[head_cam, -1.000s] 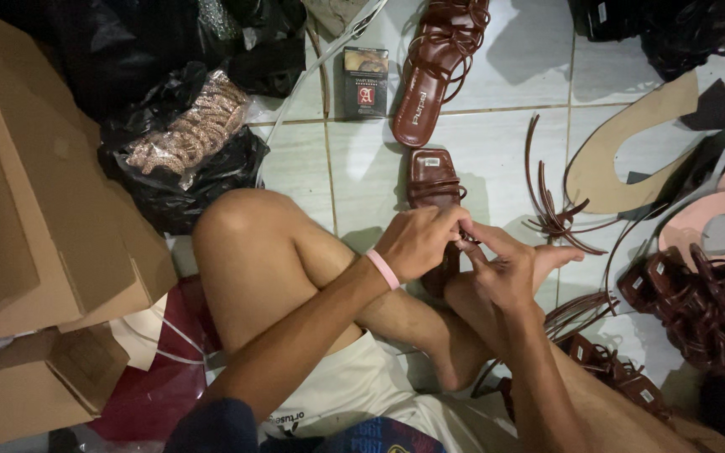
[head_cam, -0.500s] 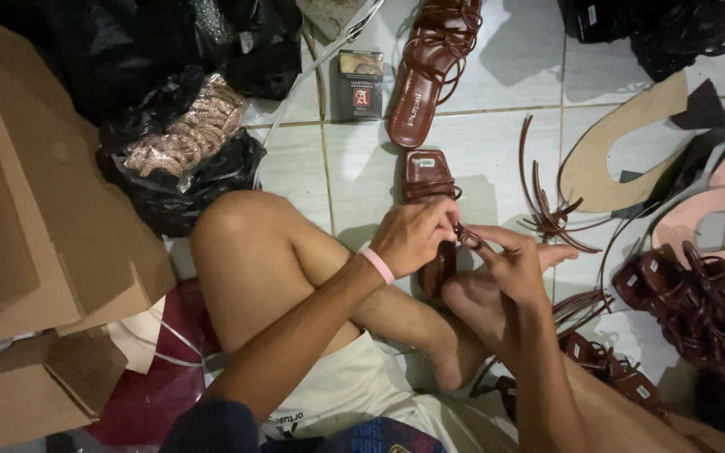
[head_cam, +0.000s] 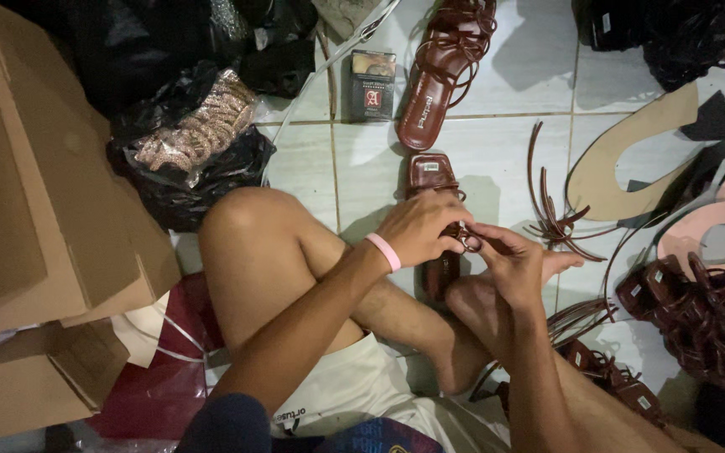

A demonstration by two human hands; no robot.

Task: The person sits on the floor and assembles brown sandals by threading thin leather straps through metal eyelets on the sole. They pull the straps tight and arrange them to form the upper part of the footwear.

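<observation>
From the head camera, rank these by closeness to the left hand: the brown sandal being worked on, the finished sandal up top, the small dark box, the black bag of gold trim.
1. Brown sandal: under the left hand, touching.
2. Small dark box and finished sandal: above on the tiles, too close to call.
3. Black bag of gold trim: far upper left.

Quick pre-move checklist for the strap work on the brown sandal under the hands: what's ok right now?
1. Left hand rests on the brown sandal: ok.
2. Right hand pinches at the strap beside the left fingers: ok.
3. Strap seated in the sole: cannot tell, fingers hide it.
4. Sandal lies flat on the tile floor: ok.
5. Loose brown straps lie near the right hand: ok.
6. Finished sandal lies apart, further away on the floor: ok.
</observation>
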